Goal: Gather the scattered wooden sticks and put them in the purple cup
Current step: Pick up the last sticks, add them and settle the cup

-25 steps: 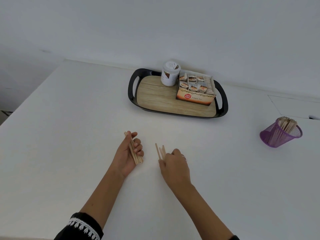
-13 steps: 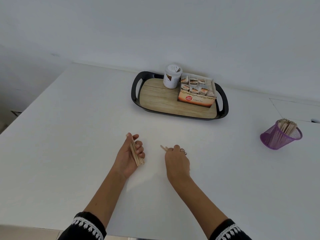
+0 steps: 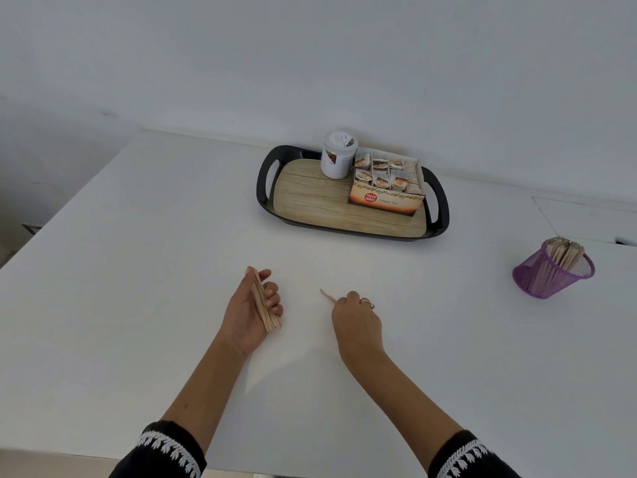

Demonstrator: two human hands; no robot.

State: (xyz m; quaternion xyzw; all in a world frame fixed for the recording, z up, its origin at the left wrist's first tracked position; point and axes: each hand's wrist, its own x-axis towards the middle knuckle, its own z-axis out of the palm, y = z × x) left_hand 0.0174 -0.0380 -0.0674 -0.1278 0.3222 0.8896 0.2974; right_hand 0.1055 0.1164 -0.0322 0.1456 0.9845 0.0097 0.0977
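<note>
**Wooden sticks: two lots in hand, one in cup**

We hold a bundle of sticks in our left hand, fingers curled round it. Our right hand pinches a few sticks, tips protruding. The purple cup, well to the right, already holds many. We judge them light, stiff, slippery; grip mid-length.

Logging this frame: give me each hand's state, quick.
Left hand: grips a bundle of wooden sticks.
Right hand: closed, pinching a stick end.
</note>
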